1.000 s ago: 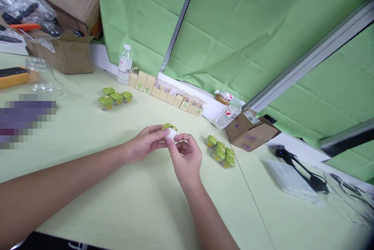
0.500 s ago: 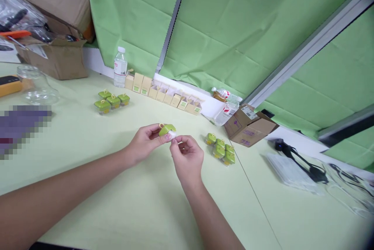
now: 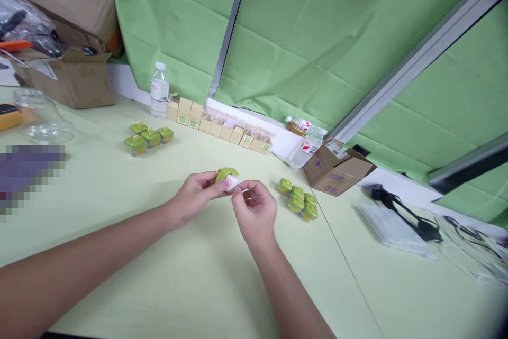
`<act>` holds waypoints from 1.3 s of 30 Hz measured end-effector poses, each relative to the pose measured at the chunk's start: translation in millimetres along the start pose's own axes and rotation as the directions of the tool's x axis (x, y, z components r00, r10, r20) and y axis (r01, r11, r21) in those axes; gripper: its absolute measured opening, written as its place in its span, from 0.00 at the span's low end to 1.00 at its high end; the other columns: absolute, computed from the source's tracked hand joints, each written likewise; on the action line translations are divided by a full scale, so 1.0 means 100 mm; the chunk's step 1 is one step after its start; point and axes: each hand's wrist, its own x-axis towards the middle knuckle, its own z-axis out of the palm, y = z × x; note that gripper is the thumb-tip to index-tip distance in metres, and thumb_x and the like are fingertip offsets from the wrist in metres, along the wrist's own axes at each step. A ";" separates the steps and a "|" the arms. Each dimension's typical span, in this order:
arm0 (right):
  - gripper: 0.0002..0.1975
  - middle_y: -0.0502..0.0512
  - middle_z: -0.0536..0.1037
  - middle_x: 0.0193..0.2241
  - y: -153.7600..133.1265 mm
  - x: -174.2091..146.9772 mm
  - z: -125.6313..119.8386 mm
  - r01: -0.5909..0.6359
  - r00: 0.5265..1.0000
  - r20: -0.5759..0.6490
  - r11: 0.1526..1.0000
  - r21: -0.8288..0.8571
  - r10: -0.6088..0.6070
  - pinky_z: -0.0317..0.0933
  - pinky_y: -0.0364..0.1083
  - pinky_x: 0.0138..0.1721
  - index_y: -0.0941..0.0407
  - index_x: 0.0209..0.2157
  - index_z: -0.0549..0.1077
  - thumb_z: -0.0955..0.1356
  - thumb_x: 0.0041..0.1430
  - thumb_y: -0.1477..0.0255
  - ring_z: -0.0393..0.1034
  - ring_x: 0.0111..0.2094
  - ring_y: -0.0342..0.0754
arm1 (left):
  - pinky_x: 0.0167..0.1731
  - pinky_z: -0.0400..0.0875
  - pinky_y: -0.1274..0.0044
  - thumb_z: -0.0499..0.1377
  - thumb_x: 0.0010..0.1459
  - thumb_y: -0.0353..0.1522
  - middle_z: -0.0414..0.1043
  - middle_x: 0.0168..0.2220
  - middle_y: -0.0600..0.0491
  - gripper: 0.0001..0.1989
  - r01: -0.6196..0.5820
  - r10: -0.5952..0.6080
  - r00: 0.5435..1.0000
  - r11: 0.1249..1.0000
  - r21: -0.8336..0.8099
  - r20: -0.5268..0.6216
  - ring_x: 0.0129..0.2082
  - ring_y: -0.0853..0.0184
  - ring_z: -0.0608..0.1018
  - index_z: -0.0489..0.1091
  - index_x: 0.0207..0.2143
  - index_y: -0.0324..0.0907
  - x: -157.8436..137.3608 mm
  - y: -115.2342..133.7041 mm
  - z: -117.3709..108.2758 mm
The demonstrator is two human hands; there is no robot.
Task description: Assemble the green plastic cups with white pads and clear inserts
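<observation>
Over the middle of the table, my left hand (image 3: pixel 202 188) is closed on a small green-topped piece (image 3: pixel 227 173) with a yellow loop at one end. Beneath its green cover bulges a rounded white part (image 3: pixel 232 182). The thumb and forefinger of my right hand (image 3: pixel 254 207) pinch at the right edge of this white part, the other fingers curled in. Several small clear boxes with green lids (image 3: pixel 296 201) and yellow loops stand to the right of my hands. Another group of such boxes (image 3: pixel 150 138) sits to the left, farther back.
A row of small beige cartons (image 3: pixel 216 125) lines the wall beside an upright water bottle (image 3: pixel 159 90). Farther right are a lying bottle (image 3: pixel 305 151), an open cardboard box (image 3: pixel 337 167), a clear plastic packet (image 3: pixel 397 230) and cables. A glass jar (image 3: pixel 43 119) stands at left.
More of the white part shows below the green cover, which now looks more bent. Both hands keep almost the same place and grip. The view has shifted slightly.
</observation>
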 end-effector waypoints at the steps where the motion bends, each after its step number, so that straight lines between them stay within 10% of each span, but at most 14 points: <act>1: 0.05 0.51 0.75 0.28 0.00 0.00 0.00 0.005 1.000 -0.001 1.000 -0.014 -0.005 0.62 0.41 0.23 0.55 0.32 0.72 0.69 0.55 0.69 0.68 0.24 0.42 | 0.55 0.70 0.63 0.64 0.58 0.39 0.76 0.42 0.50 0.14 -0.008 0.008 1.000 1.000 0.020 -0.007 0.48 0.58 0.76 0.76 0.41 0.38 0.00 0.00 0.00; 25: 0.13 0.44 0.73 0.29 -0.14 -0.04 0.03 -0.041 0.995 -0.084 0.996 0.083 0.048 0.57 0.38 0.19 0.52 0.36 0.62 0.70 0.51 0.75 0.62 0.18 0.37 | 0.37 0.69 0.77 0.64 0.58 0.38 0.72 0.32 0.54 0.11 -0.149 0.164 0.986 0.945 0.291 -0.028 0.35 0.68 0.72 0.75 0.33 0.38 -0.03 0.06 0.05; 39: 0.16 0.43 0.71 0.29 -0.17 -0.02 -0.01 -0.082 0.995 -0.041 0.973 0.214 0.092 0.53 0.37 0.18 0.51 0.38 0.60 0.68 0.48 0.78 0.56 0.17 0.35 | 0.58 0.66 0.60 0.64 0.58 0.39 0.74 0.48 0.47 0.16 0.038 -0.040 0.999 0.995 -0.093 -0.016 0.52 0.56 0.74 0.76 0.44 0.39 0.03 -0.03 -0.02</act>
